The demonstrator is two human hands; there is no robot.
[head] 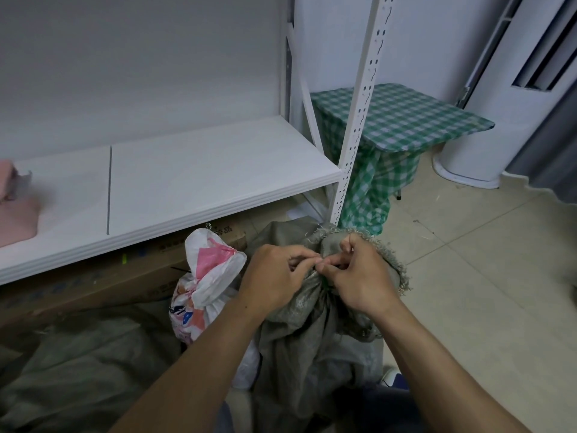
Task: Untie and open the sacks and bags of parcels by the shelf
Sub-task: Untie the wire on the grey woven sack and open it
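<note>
Closest to me, the person's two arms reach down over a grey woven sack point(312, 339) that stands on the floor tiles, right by the shelf's corner post. The left hand point(274, 276) and the right hand point(359, 276) meet at the sack's gathered neck. Each grip is pinched tight on the bunched cloth and, I'd guess, on whatever tie binds it, though the fingers hide the tie itself. Using both hands there makes sense: one can steady the neck while the other picks at the knot. The frayed mouth flops over behind the right hand, so this sack is not yet open.

Just to its left leans a white printed bag point(206, 276) with its top knotted shut. Lower left slumps a second grey sack point(78, 370), whose mouth is out of sight. That makes two grey sacks and one white bag, with none plainly opened, so I'd judge the job is at an early stage.

Behind them a cardboard box point(93, 282) is pushed in under the shelf point(187, 182), out of the way of the work. The shelf carries one pink thing point(15, 214) at its left edge. Farther off stands one small desk point(406, 120) draped in a green checked cloth, and beyond it one tall white air conditioner point(499, 89) in the corner.
</note>
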